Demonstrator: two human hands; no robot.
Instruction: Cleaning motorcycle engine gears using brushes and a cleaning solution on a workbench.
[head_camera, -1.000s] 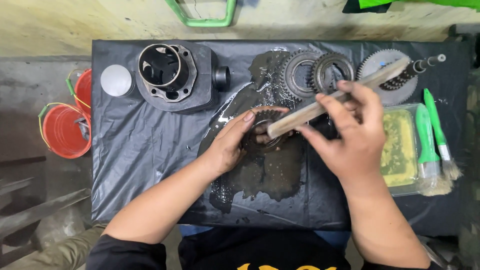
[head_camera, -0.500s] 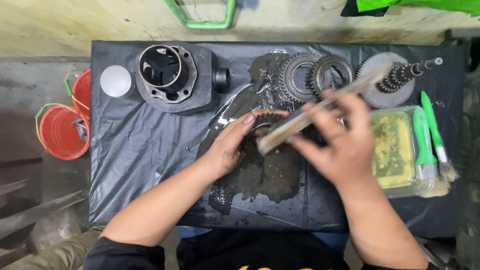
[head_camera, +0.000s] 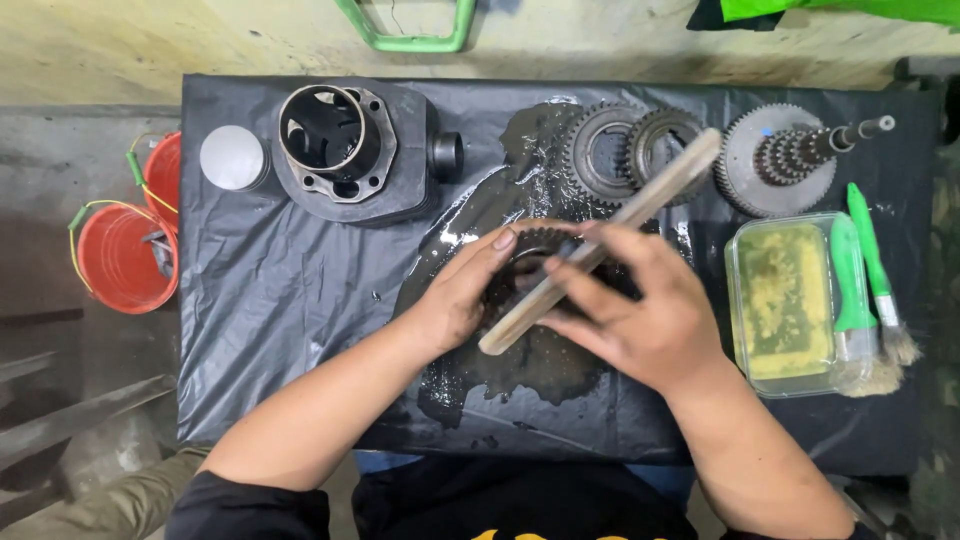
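table (head_camera: 250, 300), black sheet | cylinder (head_camera: 345, 150) | 2 gears (head_camera: 630, 150) | gear shaft (head_camera: 790, 155) | tray (head_camera: 785, 300) | 2 brushes (head_camera: 865, 290)

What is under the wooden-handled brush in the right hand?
Under the wooden-handled brush lies a dark gear on wet black plastic sheet. Both hands cover most of it; the bristles are hidden.

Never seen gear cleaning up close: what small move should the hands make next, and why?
Probably another brush stroke across the gear. The left hand steadies it on the wet, oily sheet, and the right hand holds the wooden-handled brush slanted over it.
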